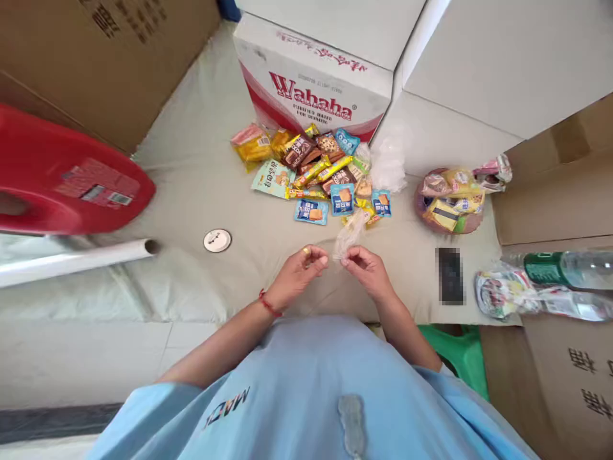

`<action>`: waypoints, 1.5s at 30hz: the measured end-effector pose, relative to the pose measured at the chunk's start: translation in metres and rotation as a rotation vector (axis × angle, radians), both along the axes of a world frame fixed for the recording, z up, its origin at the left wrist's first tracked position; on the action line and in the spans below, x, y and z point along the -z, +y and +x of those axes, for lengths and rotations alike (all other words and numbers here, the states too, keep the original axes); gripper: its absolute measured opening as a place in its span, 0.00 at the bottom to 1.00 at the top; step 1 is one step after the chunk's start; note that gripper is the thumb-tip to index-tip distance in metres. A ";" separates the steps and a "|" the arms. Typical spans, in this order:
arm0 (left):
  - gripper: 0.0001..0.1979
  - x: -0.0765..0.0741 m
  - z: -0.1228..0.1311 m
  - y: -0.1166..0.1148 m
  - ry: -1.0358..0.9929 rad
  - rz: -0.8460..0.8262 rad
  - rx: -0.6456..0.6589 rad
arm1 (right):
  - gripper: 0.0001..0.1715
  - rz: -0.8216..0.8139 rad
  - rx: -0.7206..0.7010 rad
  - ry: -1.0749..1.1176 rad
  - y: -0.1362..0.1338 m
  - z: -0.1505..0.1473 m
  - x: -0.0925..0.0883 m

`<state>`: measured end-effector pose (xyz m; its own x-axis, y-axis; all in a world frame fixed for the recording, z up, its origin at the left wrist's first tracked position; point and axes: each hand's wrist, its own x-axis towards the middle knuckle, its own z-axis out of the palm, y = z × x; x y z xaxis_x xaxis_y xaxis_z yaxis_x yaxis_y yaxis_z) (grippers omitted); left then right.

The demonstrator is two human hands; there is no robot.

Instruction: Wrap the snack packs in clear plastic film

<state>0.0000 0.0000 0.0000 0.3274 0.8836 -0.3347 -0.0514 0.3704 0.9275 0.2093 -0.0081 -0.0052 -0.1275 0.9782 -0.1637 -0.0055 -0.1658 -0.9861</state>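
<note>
My right hand [368, 273] pinches the lower end of a thin, clear plastic bag [351, 235] between thumb and forefinger. The crumpled bag reaches up toward a heap of wrapped snacks [318, 167]. Just left of the bag, my left hand [299, 271] has its thumb and fingertips drawn together; whether anything is between them cannot be seen. A red cord bracelet [269, 304] circles the left wrist. Closest to my hands in the heap lie small blue snack packets [341, 199] and yellow-wrapped bars [335, 169].
Behind the snacks stands a Wahaha water carton [316, 83]. Crumpled clear plastic [387, 160] and a round basket of snacks [418, 207] are to the right, with plastic bottles [569, 268] beyond. Leftward are a round badge [217, 240], a white tube [81, 262] and a red jug [96, 172].
</note>
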 end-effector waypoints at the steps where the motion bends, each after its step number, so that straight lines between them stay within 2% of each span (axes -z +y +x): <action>1: 0.24 0.001 0.005 0.001 0.004 0.021 -0.011 | 0.15 -0.002 -0.030 0.003 -0.001 -0.004 0.000; 4: 0.23 0.005 0.012 0.006 -0.032 0.022 -0.056 | 0.17 -0.033 -0.047 0.040 -0.002 -0.011 0.001; 6: 0.21 0.006 0.008 0.009 -0.099 -0.030 -0.099 | 0.19 -0.076 0.010 0.080 -0.001 -0.009 0.002; 11: 0.19 0.007 -0.024 0.011 -0.315 -0.272 -0.158 | 0.20 -0.212 0.210 0.300 0.006 0.015 0.003; 15: 0.19 0.015 -0.056 0.008 -0.321 -0.374 -0.233 | 0.24 -0.270 0.302 0.342 0.011 0.036 0.007; 19: 0.21 0.033 -0.084 0.009 -0.148 -0.346 -0.288 | 0.27 -0.290 0.353 0.234 0.013 0.044 0.018; 21: 0.22 0.040 -0.093 0.011 0.046 -0.265 -0.322 | 0.28 -0.306 0.352 0.199 0.014 0.042 0.024; 23: 0.19 0.041 -0.096 0.012 0.331 -0.077 -0.403 | 0.27 -0.315 0.350 0.175 0.015 0.038 0.027; 25: 0.17 0.036 -0.094 0.010 0.602 0.252 -0.456 | 0.25 -0.305 0.359 0.157 0.015 0.033 0.029; 27: 0.20 0.028 -0.086 0.006 0.719 0.630 -0.345 | 0.23 -0.294 0.366 0.135 0.015 0.029 0.030; 29: 0.26 0.021 -0.075 0.003 0.679 0.891 -0.066 | 0.22 -0.293 0.358 0.114 0.015 0.027 0.030; 31: 0.33 0.020 -0.063 0.002 0.592 0.949 0.212 | 0.21 -0.298 0.349 0.106 0.015 0.027 0.029; 33: 0.36 0.026 -0.053 0.004 0.557 0.868 0.362 | 0.22 -0.304 0.358 0.119 0.015 0.029 0.028; 35: 0.36 0.034 -0.045 0.008 0.564 0.751 0.378 | 0.22 -0.312 0.378 0.146 0.014 0.032 0.028; 38: 0.31 0.044 -0.039 0.014 0.580 0.650 0.304 | 0.23 -0.335 0.410 0.187 0.012 0.040 0.028; 40: 0.32 0.047 -0.038 0.016 0.570 0.671 0.324 | 0.23 -0.358 0.428 0.215 0.009 0.044 0.030; 42: 0.34 0.050 -0.041 0.017 0.536 0.734 0.403 | 0.24 -0.363 0.468 0.241 0.006 0.048 0.033; 45: 0.32 0.052 -0.046 0.017 0.448 0.792 0.483 | 0.26 -0.292 0.577 0.238 0.003 0.053 0.035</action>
<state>-0.0460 0.0171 -0.0524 0.6949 0.7110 0.1075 0.3514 -0.4662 0.8119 0.2627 -0.0051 -0.0407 0.3352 0.8205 -0.4631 -0.3837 -0.3301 -0.8625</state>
